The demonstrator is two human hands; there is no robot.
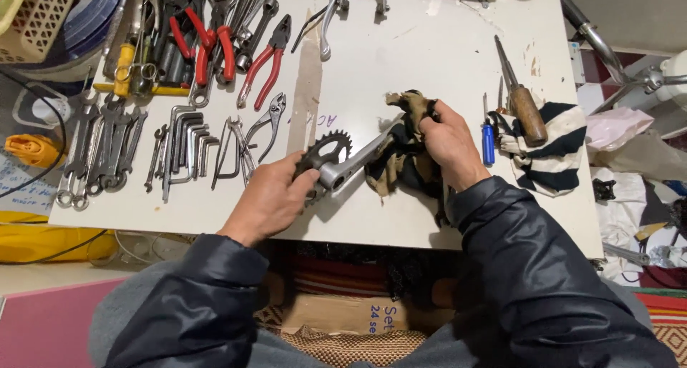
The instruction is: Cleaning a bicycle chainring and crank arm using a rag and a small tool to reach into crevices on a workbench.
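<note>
My left hand (270, 197) grips a bicycle crank with a toothed black chainring (328, 153) at its near end. The silver crank arm (358, 155) runs up and right into a dark, tan-patched rag (401, 157). My right hand (447, 140) is closed on that rag, which is wrapped around the far end of the crank arm. Both hands hover over the front part of a white tabletop (422, 53). The crank's far tip is hidden inside the rag.
Red-handled pliers (263, 64), hex keys (187, 142) and several wrenches (100, 149) lie at the left. A wooden-handled screwdriver (526, 110), a small blue screwdriver (488, 142) and a striped cloth (554, 149) lie at the right. Brake parts (329, 10) sit at the back.
</note>
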